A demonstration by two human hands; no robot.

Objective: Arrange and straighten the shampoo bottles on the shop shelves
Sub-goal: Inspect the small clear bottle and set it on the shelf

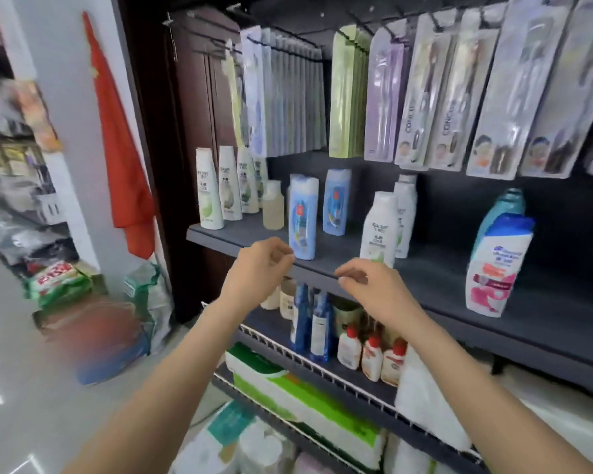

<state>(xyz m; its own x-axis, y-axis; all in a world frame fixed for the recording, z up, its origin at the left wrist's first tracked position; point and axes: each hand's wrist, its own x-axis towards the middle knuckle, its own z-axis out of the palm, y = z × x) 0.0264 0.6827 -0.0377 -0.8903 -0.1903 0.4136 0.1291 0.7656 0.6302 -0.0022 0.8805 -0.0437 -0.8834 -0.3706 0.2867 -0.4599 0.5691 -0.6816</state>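
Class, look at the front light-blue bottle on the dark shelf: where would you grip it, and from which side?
Grip the front light-blue bottle around its middle, coming from the front, the open shelf edge. It stands upright with space on both sides, so the left hand, already nearest, can wrap it.

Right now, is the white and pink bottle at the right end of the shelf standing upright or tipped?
Upright. The white and pink bottle stands on its base on the dark shelf, blue cap on top.

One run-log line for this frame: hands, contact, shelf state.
left hand: loosely curled, empty | right hand: loosely curled, empty | contact: none | shelf: bottles upright, unevenly spaced | nearest: blue bottle
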